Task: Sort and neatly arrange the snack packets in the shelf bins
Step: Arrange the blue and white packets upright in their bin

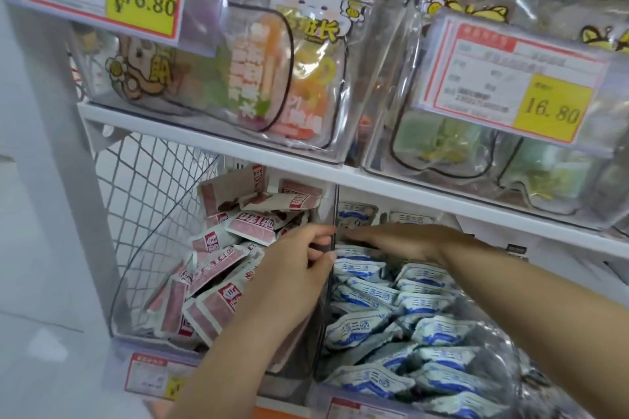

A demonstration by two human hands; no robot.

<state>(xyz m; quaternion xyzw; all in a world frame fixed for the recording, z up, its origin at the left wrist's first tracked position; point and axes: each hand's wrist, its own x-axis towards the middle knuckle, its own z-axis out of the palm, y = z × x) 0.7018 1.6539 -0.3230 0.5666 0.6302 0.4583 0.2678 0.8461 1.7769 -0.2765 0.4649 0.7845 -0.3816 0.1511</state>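
I was mid-sort at the clear divider [332, 269]: my left hand [292, 269] pinched its edge, red packets [218, 269] left of it, while my right hand [405, 240] lay flat and empty on blue packets [401, 313] right of it, due straightening next.

Location: retail shop, snack aisle.
We identify it by the yellow price tags [551, 109] reading 16.80, clipped to clear bins [218, 133] on white shelving [306, 177], and by bulk red-and-white packets [218, 269] and blue-and-white packets [408, 309] below.
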